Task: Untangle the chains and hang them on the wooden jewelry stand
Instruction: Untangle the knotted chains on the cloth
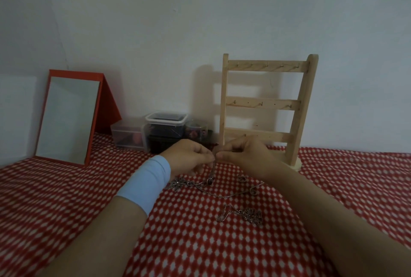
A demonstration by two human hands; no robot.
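My left hand [189, 156] and my right hand [242, 154] meet fingertip to fingertip just above the cloth, both pinching the top of a thin silver chain [213, 170]. The chain hangs down to a dark pendant, and its tangled remainder [184, 183] trails over the cloth below my hands. A second bunched silver chain [242, 214] lies loose nearer to me. The wooden jewelry stand [264, 103] rises upright behind my right hand, its three hooked rungs bare.
A red-framed mirror [69, 118] leans at the back left. Clear plastic boxes [160, 131] with small items sit against the wall beside the stand. A red-and-white dotted cloth [66, 199] covers the surface. A pale blue band wraps my left wrist.
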